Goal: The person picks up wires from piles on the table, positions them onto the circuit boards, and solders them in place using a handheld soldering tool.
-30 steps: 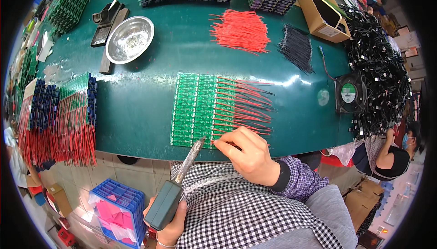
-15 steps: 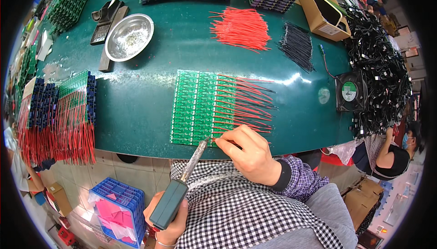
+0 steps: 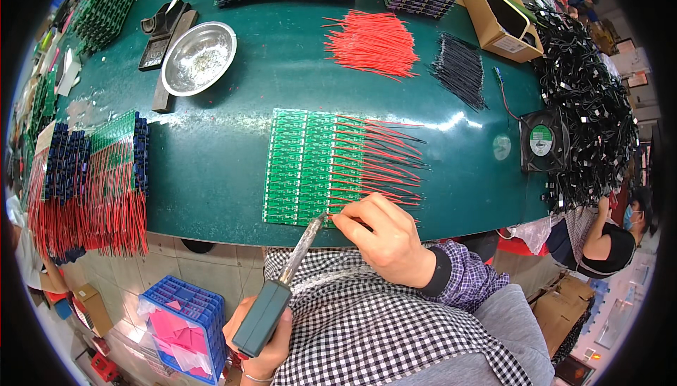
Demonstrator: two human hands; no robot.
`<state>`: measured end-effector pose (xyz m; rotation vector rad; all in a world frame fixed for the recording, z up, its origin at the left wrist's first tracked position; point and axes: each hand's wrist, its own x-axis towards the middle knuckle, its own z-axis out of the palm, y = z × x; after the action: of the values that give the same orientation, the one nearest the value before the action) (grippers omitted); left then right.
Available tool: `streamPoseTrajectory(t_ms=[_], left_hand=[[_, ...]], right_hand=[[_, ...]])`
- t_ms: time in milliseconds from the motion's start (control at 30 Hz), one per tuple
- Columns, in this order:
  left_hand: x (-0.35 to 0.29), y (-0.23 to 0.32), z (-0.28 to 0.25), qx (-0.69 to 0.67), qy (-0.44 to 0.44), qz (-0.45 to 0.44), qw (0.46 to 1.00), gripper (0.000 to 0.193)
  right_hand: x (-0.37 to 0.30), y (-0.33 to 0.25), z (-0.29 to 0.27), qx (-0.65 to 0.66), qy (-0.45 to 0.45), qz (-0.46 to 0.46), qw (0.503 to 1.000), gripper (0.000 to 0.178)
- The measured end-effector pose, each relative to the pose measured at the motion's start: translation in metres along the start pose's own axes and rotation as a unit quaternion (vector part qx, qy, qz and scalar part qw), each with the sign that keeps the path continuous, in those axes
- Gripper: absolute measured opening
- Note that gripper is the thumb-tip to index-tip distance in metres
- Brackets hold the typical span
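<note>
A green circuit board panel (image 3: 296, 167) lies near the front edge of the table. Red and black wires (image 3: 384, 164) run off its right side in rows. My left hand (image 3: 276, 347) is closed round the dark green handle of a soldering iron (image 3: 262, 317). The iron slants up and away, its tip at the panel's near edge. Beside that tip, my right hand (image 3: 384, 238) pinches the end of a red wire against the panel; the fingers hide most of this wire.
Loose red wires (image 3: 372, 44) and black wires (image 3: 458, 72) lie farther back. A metal bowl (image 3: 199, 59) stands at the left, a fan (image 3: 541, 142) at the right beside heaped black cables (image 3: 589, 97). Wired boards (image 3: 113, 174) sit at the left edge; a blue crate (image 3: 185, 294) stands below.
</note>
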<state>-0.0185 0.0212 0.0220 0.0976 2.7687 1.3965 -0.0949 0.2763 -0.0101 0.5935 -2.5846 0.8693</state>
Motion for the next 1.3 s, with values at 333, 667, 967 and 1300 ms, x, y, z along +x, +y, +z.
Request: streamPoseTrajectory(t_ms=[333, 667, 967, 1300], left_hand=[[-0.014, -0.012, -0.004, -0.002, 0.001, -0.025, 1.0, 0.022], [-0.016, -0.013, -0.001, -0.02, 0.02, -0.029, 0.999, 0.024], [-0.018, -0.014, -0.002, -0.024, 0.021, -0.032, 0.999, 0.023], [-0.014, -0.007, -0.001, -0.023, 0.019, -0.014, 0.999, 0.02]], right_hand=[[0.001, -0.002, -0.001, -0.003, 0.003, 0.002, 1.0, 0.027], [0.001, -0.002, 0.002, -0.005, 0.018, -0.004, 1.0, 0.026], [-0.004, -0.005, 0.002, 0.024, 0.034, -0.017, 0.999, 0.031], [-0.004, -0.006, 0.004, 0.009, 0.022, -0.011, 1.0, 0.031]])
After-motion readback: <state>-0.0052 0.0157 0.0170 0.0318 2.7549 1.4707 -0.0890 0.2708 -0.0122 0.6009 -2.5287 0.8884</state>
